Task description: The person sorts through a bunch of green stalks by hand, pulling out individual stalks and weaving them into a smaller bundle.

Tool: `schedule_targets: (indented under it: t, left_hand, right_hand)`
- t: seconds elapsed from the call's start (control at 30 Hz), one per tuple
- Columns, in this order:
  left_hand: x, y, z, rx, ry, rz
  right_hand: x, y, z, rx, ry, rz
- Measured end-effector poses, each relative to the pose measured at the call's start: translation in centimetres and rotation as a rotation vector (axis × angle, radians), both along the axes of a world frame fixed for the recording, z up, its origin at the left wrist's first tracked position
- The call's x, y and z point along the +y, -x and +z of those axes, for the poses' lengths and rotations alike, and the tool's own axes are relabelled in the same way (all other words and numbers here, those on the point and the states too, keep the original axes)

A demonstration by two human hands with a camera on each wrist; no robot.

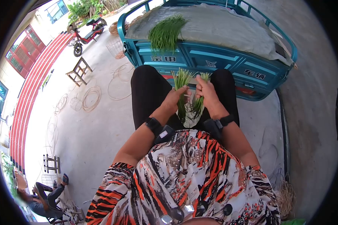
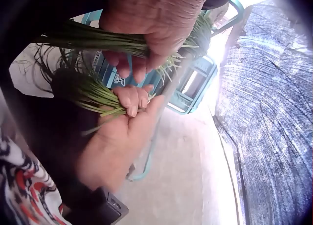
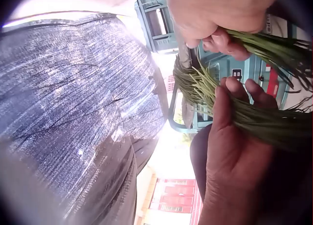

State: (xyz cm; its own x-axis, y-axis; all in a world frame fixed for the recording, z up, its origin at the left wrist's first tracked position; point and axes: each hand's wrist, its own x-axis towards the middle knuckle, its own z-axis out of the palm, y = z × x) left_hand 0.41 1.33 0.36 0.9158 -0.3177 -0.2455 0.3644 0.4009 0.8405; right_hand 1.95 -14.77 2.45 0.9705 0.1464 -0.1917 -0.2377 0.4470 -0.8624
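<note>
Here the left hand [image 1: 173, 99] grips a thick green bunch [image 1: 181, 107], the right hand [image 1: 208, 95] a slimmer bunch [image 1: 198, 106] beside it, both lengthwise to the body, dark ends blurring against black trousers [image 1: 148, 90]. Ahead, nearer the left hand, the loose pile [image 1: 166, 35] droops over the cart's [image 1: 210, 56] near edge, towards its left corner, on a cover [image 1: 218, 30] hiding the bed.
</note>
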Motion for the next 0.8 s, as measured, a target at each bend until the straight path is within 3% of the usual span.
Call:
schedule_targets:
  t: [0.43,0.67,0.8]
  left_hand:
    - [-0.1,0.1,0.0,-0.013,-0.060,-0.038]
    - [0.1,-0.3,-0.4,0.040,-0.049,-0.035]
    - [-0.2,-0.3,-0.5,0.051,-0.071,0.094]
  right_hand:
    - [-0.4,-0.9,-1.3,0.048,-0.300,-0.030]
    - [-0.4,-0.7,-0.3,-0.015,-0.202,-0.167]
    - [-0.5,-1.0,-0.6,-0.033,-0.239,-0.217]
